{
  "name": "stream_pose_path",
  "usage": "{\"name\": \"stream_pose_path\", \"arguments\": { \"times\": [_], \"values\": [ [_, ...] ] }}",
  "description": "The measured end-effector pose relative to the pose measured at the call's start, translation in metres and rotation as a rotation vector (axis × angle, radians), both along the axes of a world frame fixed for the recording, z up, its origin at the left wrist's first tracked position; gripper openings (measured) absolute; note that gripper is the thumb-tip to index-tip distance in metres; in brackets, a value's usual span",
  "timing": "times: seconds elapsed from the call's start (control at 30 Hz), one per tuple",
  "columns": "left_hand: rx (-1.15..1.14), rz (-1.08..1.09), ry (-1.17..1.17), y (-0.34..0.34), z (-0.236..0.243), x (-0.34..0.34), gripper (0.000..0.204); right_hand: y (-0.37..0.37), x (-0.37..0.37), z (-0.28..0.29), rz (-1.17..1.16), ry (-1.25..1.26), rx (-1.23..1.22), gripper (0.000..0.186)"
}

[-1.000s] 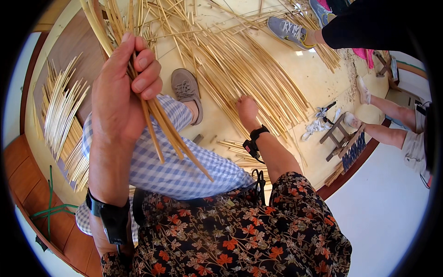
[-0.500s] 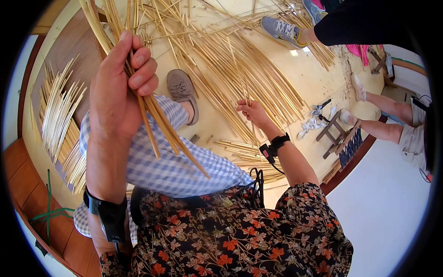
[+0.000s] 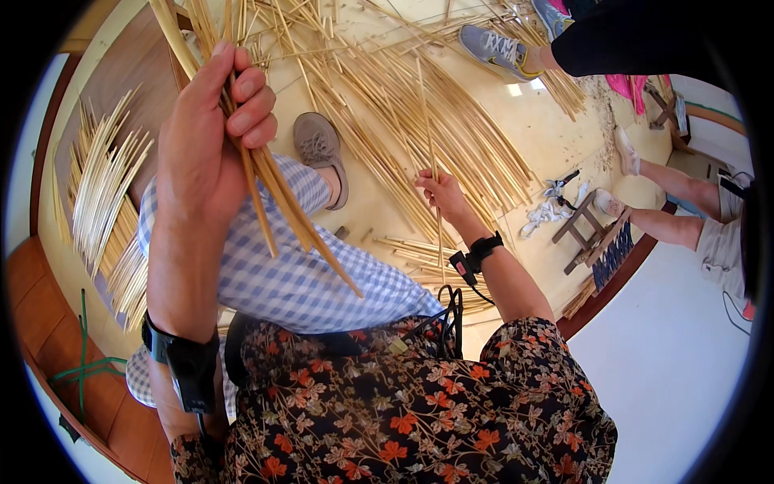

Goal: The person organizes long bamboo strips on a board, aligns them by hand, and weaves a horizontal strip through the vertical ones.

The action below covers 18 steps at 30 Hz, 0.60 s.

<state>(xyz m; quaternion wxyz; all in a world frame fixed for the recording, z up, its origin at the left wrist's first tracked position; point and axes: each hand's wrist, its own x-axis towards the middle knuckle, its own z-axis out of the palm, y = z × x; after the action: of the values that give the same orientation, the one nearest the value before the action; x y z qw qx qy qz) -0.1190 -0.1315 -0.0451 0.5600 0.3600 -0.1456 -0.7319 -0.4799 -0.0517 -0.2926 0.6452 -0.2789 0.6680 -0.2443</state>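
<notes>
My left hand (image 3: 218, 137) is wrapped round a small bundle of pale yellow-brown reed stalks (image 3: 294, 218), raised over my checked trouser leg. Their lower ends fan out below the fist and the upper ends run past the top of the view. Out to the right, my right hand (image 3: 439, 194) pinches a single thin stalk (image 3: 425, 109) that stands nearly lengthwise in the view, above and below the fingers. Beneath that hand lies a wide spread of loose stalks (image 3: 459, 133) on the floor, roughly side by side.
A stack of cut stalks (image 3: 105, 189) lies on a brown board at left. My grey shoe (image 3: 318, 149) rests beside the spread. Other people's feet, including a grey sneaker (image 3: 500, 52), are at the far right. A low stool (image 3: 597, 242) and white gloves (image 3: 548, 218) lie nearby.
The stalk in my right hand has turned a little more upright and its top end has shifted right. My left hand, still round the bundle, has risen slightly.
</notes>
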Motion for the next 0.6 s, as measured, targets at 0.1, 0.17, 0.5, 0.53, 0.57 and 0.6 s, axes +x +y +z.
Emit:
{"name": "stream_pose_path", "arguments": {
  "times": [0.1,0.17,0.5,0.53,0.57,0.6],
  "values": [
    [-0.001,0.008,-0.008,0.002,0.000,0.003,0.020,-0.011,0.010,-0.009,-0.082,0.072,-0.148,0.020],
    [0.004,0.011,-0.015,0.003,0.000,0.004,0.020,-0.013,0.016,-0.021,-0.196,0.213,-0.315,0.020],
    [-0.006,-0.022,0.008,0.002,0.000,0.001,0.020,0.038,0.015,-0.067,0.226,0.587,-0.221,0.016],
    [-0.004,-0.023,0.008,0.001,0.000,0.001,0.020,0.039,0.013,-0.066,0.230,0.708,-0.238,0.017],
    [-0.010,-0.022,0.008,0.002,-0.001,0.002,0.020,0.041,0.013,-0.069,0.230,0.710,-0.240,0.017],
    [-0.016,-0.021,0.008,0.004,-0.001,0.003,0.020,0.044,0.013,-0.072,0.205,0.667,-0.262,0.017]
  ]
}}
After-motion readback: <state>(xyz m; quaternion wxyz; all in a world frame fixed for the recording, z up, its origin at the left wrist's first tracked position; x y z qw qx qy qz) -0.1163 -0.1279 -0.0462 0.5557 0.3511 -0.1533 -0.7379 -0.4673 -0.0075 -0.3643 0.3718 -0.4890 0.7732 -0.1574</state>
